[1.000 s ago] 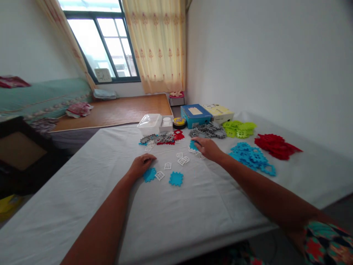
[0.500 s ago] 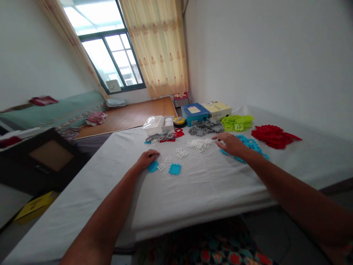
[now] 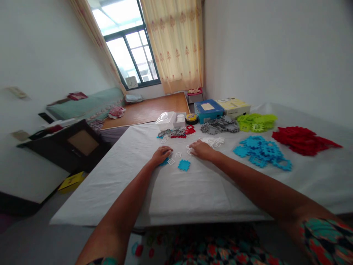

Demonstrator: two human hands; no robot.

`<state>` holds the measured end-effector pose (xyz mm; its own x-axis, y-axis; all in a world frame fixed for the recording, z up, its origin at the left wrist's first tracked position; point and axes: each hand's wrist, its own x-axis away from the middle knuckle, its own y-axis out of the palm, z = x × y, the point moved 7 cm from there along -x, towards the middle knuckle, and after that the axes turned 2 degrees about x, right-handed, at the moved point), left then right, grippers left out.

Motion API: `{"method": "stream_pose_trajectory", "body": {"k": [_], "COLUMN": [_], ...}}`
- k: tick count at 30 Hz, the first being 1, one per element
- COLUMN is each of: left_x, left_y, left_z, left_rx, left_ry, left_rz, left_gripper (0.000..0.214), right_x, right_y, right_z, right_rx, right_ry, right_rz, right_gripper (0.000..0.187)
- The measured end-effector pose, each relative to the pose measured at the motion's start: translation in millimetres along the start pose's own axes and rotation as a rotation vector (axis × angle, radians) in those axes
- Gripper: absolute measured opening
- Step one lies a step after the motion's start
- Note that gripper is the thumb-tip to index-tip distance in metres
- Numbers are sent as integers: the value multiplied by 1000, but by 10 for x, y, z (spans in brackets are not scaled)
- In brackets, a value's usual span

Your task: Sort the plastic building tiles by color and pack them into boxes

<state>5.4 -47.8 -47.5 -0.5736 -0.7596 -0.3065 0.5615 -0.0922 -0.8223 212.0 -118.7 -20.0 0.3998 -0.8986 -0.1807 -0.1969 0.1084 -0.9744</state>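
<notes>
My left hand rests on the white cloth with its fingers curled in; whatever they hold is hidden. Under and beside it lies a blue notched plastic tile, partly covered by the hand. My right hand is to the right, fingers bent and close together, its fingertips at a few small white window-shaped pieces. I cannot make out what is between them. Between the hands lie two loose white window pieces and a square blue notched tile. A heap of white window pieces sits behind my right hand.
Piles of blue, red, lime green and grey tiles lie to the right and back. Joined grey and red tiles, a clear plastic box, a round tin and blue and yellow boxes stand behind.
My right hand has moved left, from beside the blue pile to the loose white pieces near the middle. My left hand stays by the blue tile. The view has turned slightly left.
</notes>
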Motion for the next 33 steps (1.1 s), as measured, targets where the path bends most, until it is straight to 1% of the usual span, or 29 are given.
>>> {"method": "stream_pose_trajectory", "body": {"k": [2,5,8,10,13,16,18,20,21,23,26,28,30,33], "left_x": [6,18,29,37,49,59,59,56,55,55,67,83,102,130], "left_y": [3,13,17,5,-17,-29,-40,-45,-42,-30,-23,-31,-45,-74], "left_z": [0,6,26,38,50,75,90,94,94,93,106,123,140,164], "left_rx": [-11,-41,-68,-66,-17,43,63,69,69,65,57,58,64,75], "left_ry": [6,9,15,18,21,38,45,40,36,28,33,41,46,51], "left_rz": [-5,-18,-22,-9,4,-8,-5,3,2,-4,-10,-12,-16,-18], "left_gripper": [32,30,29,28,27,26,26,26,26,26,26,26,26,26], "right_x": [-36,-21,17,27,29,66,123,175,191,195,148,126,112,87], "right_y": [81,175,224,222,156,-19,-149,-235,-255,-240,-91,20,84,107], "right_z": [7,-90,-173,-149,13,291,502,646,676,642,406,235,137,122], "right_rx": [-34,-132,-274,-373,-460,-373,-223,-71,-21,-10,-146,-211,-235,-302], "right_ry": [-18,-83,-111,-71,23,101,175,220,220,159,-20,-104,-114,-49], "right_rz": [15,95,173,223,302,429,507,531,525,476,290,167,112,100], "right_gripper": [34,36,36,32,23,21,22,23,24,25,25,29,29,21]}}
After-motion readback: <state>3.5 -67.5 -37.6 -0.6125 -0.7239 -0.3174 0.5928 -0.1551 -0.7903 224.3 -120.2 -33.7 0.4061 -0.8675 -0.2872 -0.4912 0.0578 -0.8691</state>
